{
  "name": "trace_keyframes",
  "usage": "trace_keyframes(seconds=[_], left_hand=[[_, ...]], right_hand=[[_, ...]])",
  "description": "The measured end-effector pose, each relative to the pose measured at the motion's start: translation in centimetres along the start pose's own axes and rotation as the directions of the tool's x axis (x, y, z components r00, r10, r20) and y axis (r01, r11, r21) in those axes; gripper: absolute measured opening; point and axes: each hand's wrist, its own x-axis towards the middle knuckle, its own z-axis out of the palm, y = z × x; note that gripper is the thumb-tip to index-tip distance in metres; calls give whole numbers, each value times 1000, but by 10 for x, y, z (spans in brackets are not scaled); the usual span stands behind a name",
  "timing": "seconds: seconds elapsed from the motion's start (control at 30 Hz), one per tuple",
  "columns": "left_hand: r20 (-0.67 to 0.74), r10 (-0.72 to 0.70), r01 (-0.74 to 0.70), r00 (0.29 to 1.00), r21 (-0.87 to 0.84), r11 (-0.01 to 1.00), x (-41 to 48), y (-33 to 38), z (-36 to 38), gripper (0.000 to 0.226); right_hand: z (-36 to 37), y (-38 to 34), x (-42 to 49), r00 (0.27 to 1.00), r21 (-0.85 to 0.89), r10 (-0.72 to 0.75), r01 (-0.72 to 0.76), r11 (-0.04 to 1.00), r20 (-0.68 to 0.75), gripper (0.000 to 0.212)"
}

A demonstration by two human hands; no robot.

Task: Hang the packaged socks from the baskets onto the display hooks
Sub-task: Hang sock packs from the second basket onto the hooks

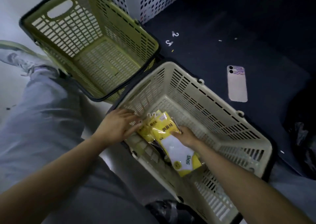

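2 hands at the sock packs, beige basket

2 baskets sit side by side on the floor. Green basket to the upper left, dark rim, nothing visible inside. Beige basket nearer the person, lower right, holding the sock packs: clear sleeves, yellow card, white and yellow socks. They lie stacked against the near left wall, small white pack hooks pointing toward the green basket. Exact count of packs unclear.

Left hand: fingers straight and close together, tips touching the upper left edge of the stack just below the hooks. Right hand: reaches into the basket, thumb on the top pack's face, fingers curled round its right edge, gripping it.

Dark mat beyond the baskets. On it a phone lying face down, well apart from the beige basket, and 2 loose white hangers near the green basket's far corner. White perforated bin at top.
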Motion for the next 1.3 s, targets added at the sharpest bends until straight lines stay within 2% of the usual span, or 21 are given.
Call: trace_keyframes(seconds=[0.1,0.2,0.33,0.4,0.5,0.6,0.67,0.73,0.8,0.87,0.9,0.93,0.97,1.0,1.03,1.07,1.2,1.23,1.3], left_hand=[[-25,-40,39,999,-31,999,3,-1,2,55],[-75,-21,21,997,-6,1000,4,-4,5,44],[-90,-29,27,995,-27,999,5,-3,6,43],[-92,-31,28,995,-35,999,5,-3,6,44],[-93,-30,27,995,-39,999,7,-3,6,40],[-64,-39,37,997,-26,999,9,-2,6,44],[-40,-46,45,998,-18,999,11,1,4,49],[-38,-53,53,998,-9,999,14,1,2,59],[0,-98,98,995,-16,995,19,7,0,77],[56,-221,226,974,-90,970,28,21,0,83],[101,-306,322,947,-222,921,36,33,-3,81],[186,-379,421,907,-437,795,46,48,-7,80],[288,-394,480,873,-655,584,57,66,-14,79],[358,-354,481,864,-794,372,70,84,-21,75],[378,-297,452,877,-858,244,82,100,-29,67],[369,-242,417,897,-889,187,93,115,-37,60],[215,-158,242,964,-953,179,122,168,-75,55],[173,-149,200,974,-961,192,128,180,-85,55],[90,-130,120,987,-962,244,138,204,-107,51]], right_hand=[[23,9,15,998,-229,41,-52,972,-54,46],[40,17,20,992,-343,108,-126,931,-71,72],[41,18,26,978,-289,165,-196,937,-127,88],[32,14,29,978,-273,199,-210,939,-69,90],[24,11,26,985,-193,169,-160,968,27,80],[19,7,7,992,-220,123,-113,969,30,79],[5,2,-12,996,-169,93,-91,981,3,73],[-14,-8,-36,997,-65,57,-61,996,-55,57],[-36,-23,-66,991,91,13,0,996,-134,30],[-56,-40,-94,979,261,-17,71,963,-202,16],[-66,-49,-109,972,319,-23,100,942,-234,16],[-76,-58,-122,964,359,-29,127,925,-266,18],[-86,-67,-135,957,393,-48,163,905,-287,19],[-95,-76,-148,951,423,-78,206,882,-300,21],[-104,-85,-161,943,444,-114,251,860,-312,24],[-111,-93,-174,934,454,-150,293,842,-324,25],[-137,-112,-221,869,417,-281,451,790,-407,39],[-145,-116,-231,819,376,-315,516,769,-480,43],[-163,-124,-253,641,233,-374,661,713,-670,43]])
